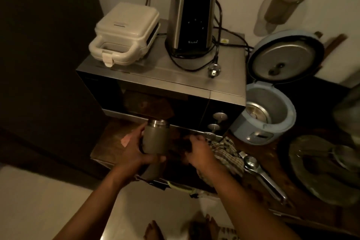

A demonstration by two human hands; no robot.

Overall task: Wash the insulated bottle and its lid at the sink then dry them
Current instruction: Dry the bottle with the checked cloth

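Observation:
My left hand [136, 150] grips the insulated bottle [155, 138], a grey-green cylinder with a bare steel rim at its open top, held upright just above the dark wooden counter [109, 142] in front of the microwave. My right hand [198, 151] is beside it to the right, fingers curled over a checked cloth [226, 152] lying on the counter; what it holds underneath is too dark to tell. No lid shows in this dim view.
A microwave [161, 85] stands behind, with a white sandwich maker [124, 35] and a black blender base [191, 17] on top. An open blue rice cooker [266, 115] is at the right, then a metal squeezer [261, 173] and plates [321, 167]. A dark fridge side fills the left.

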